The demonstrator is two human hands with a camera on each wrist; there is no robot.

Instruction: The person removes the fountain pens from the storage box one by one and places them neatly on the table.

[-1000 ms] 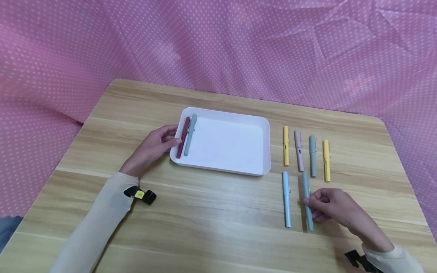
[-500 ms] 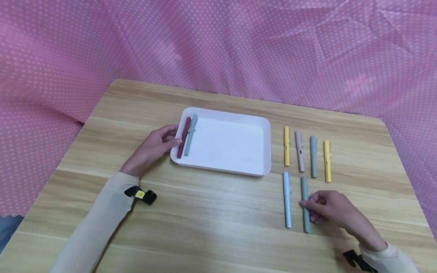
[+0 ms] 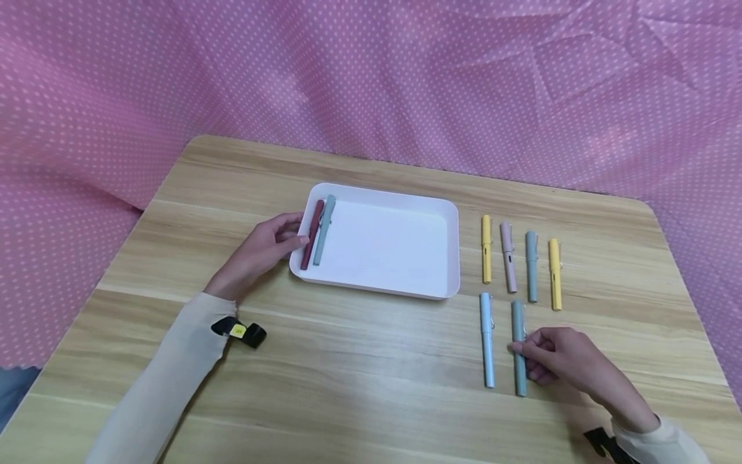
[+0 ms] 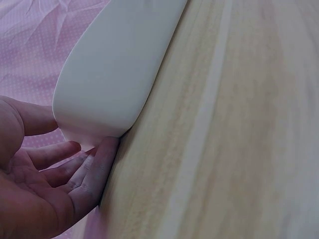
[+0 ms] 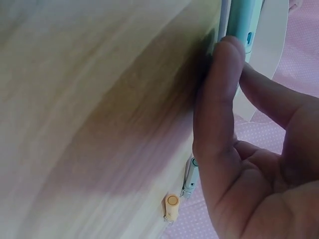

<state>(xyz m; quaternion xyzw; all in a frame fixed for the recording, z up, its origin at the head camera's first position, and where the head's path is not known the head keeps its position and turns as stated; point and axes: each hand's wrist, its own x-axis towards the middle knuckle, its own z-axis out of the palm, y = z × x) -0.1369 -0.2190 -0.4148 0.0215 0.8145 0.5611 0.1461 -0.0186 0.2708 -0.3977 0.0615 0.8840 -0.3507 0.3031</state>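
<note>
A white tray [image 3: 388,248] sits mid-table. My left hand [image 3: 259,250] holds its left side, thumb over the rim; in the left wrist view the fingers lie against the outer wall [image 4: 112,64]. Inside, along that side, a dark red pen [image 3: 312,235] lies beside a grey-green pen [image 3: 324,230]. My right hand [image 3: 565,354] pinches a teal pen [image 3: 518,319] between thumb and fingers, low on the table at the front right. In the right wrist view, the thumb and a fingertip close on this teal pen [image 5: 240,22]. A light blue pen [image 3: 486,341] lies parallel, just left of it.
Behind the held pen lies a row: a yellow pen [image 3: 485,250], a lilac pen [image 3: 508,258], a blue-grey pen [image 3: 531,266] and another yellow pen [image 3: 555,275]. A pink dotted cloth [image 3: 371,77] hangs behind the wooden table [image 3: 348,374].
The teal pen has come down to the table and straightened, lining up beside the light blue pen. My right hand moved slightly toward me with it. My left hand and the tray stayed put.
</note>
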